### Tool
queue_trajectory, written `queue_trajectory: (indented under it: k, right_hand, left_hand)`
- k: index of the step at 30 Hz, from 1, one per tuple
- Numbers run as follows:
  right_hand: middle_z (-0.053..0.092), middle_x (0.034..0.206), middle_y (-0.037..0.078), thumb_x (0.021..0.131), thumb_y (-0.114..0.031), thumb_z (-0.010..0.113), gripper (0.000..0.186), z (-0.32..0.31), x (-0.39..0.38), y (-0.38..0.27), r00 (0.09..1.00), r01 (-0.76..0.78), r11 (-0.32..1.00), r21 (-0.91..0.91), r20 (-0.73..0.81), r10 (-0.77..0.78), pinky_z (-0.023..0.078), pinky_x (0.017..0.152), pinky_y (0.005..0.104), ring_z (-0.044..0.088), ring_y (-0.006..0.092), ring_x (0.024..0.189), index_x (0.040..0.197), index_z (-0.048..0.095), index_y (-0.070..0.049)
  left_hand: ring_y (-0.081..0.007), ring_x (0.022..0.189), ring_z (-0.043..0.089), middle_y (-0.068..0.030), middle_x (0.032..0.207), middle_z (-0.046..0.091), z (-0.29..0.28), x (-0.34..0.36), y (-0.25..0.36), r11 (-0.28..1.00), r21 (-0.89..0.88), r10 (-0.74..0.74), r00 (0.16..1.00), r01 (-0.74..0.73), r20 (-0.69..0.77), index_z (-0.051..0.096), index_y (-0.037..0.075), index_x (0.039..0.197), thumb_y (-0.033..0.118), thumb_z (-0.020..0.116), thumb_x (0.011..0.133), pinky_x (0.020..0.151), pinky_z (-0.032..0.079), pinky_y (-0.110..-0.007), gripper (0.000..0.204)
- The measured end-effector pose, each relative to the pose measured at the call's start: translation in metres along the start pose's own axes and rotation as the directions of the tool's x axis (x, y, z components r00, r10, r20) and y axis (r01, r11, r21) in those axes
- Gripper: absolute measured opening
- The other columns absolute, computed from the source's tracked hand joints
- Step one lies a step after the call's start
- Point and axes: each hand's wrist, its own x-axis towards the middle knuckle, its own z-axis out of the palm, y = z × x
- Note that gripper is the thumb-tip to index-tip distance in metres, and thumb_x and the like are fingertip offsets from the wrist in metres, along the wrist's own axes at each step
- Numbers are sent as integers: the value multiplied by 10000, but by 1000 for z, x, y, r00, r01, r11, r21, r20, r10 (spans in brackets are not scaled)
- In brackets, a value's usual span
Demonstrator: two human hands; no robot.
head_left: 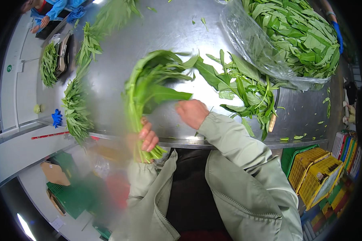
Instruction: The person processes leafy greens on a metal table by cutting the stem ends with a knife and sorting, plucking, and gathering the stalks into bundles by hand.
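My left hand is closed around the lower stems of a bunch of leafy greens, which looks like water spinach. The bunch stands up from my fist above the table's near edge, its tops bending to the right and blurred. My right hand is closed beside one broad leaf that sticks out from the bunch. Its fingertips are turned away, so what they hold, if anything, is hidden. Loose greens lie right of that hand, next to a wooden-handled tool partly covered by leaves.
A big clear plastic bag full of greens fills the table's far right. Several bunches line the left side, near a blue glove and a scale. Yellow crates stand lower right. Another person's hand shows far left.
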Motion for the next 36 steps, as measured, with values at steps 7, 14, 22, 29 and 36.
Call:
queue_trajectory:
  k: [7, 14, 22, 29, 36]
  right_hand:
    - [575, 1127, 203, 811, -159, 584, 242, -56, -12, 98, 976, -166, 937, -307, -186, 111, 478, 799, 452, 582, 368, 979, 1012, 576, -24]
    - [523, 1252, 221, 825, -138, 626, 420, -120, -43, 135, 962, -177, 918, -354, -258, 86, 435, 945, 395, 533, 379, 1114, 1205, 529, 11]
    - [618, 1036, 227, 850, -164, 622, 317, -103, -71, 115, 963, -244, 937, -251, -174, 204, 493, 751, 412, 616, 381, 883, 1148, 606, -60]
    - [607, 1042, 180, 847, -111, 601, 271, -88, -65, 86, 971, -98, 963, -253, -235, 37, 488, 734, 395, 605, 373, 861, 1112, 582, -59]
    - [616, 1045, 188, 846, -107, 594, 262, -64, -46, 63, 996, -65, 975, -212, -65, 53, 492, 755, 410, 609, 385, 889, 1102, 593, -51]
  left_hand:
    - [-197, 535, 556, -111, 753, 577, 58, 7, 37, 174, 981, 537, 828, 82, -165, 497, -24, 1091, 64, 627, 722, 487, 468, -317, 402]
    - [-293, 678, 639, -125, 732, 588, -35, 2, 103, -960, -77, 271, 962, 268, -23, 509, -23, 1010, 43, 610, 775, 543, 498, -381, 264]
    - [-219, 629, 656, -73, 786, 598, -87, -2, 89, -901, -391, 215, 976, 190, -21, 508, 26, 948, 77, 587, 767, 507, 520, -328, 204]
    - [-192, 636, 642, -52, 768, 582, -90, -5, 88, -882, -426, 220, 976, 201, 5, 517, 29, 941, 80, 594, 749, 510, 509, -292, 212]
    - [-179, 620, 608, -34, 724, 550, -103, -8, 86, -878, -392, 255, 962, 274, 101, 515, 72, 863, 82, 616, 723, 520, 464, -309, 173]
